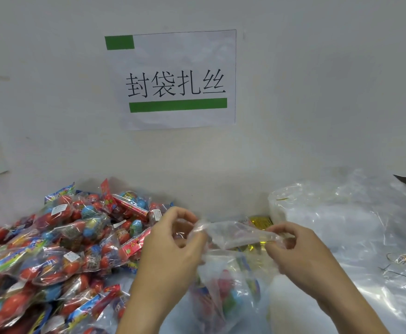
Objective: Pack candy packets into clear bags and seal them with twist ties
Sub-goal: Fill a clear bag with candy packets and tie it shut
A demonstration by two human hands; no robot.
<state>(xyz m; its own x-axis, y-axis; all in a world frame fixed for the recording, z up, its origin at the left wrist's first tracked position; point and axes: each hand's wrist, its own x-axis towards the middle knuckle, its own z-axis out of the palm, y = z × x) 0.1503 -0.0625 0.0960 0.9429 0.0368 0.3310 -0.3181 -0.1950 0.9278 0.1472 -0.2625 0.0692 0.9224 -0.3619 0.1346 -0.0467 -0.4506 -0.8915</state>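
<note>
A paper sign point(178, 79) on the far wall reads "封袋扎丝" between green bars. Below it, the left hand point(170, 247) and right hand point(300, 251) each pinch one side of the mouth of a clear bag point(223, 273), which hangs between them over the table point(378, 292) with colourful candy inside. Candy packets point(59, 244) lie heaped at the left; their label print is too small to read. A gold pack point(261, 222), perhaps twist ties, lies just beyond the bag.

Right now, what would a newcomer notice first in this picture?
First the sign on the wall, top centre, with green bars. Then the candy pile, red and blue, at lower left. In the middle, the left hand and right hand pinch the mouth of a clear bag holding candy.
</note>
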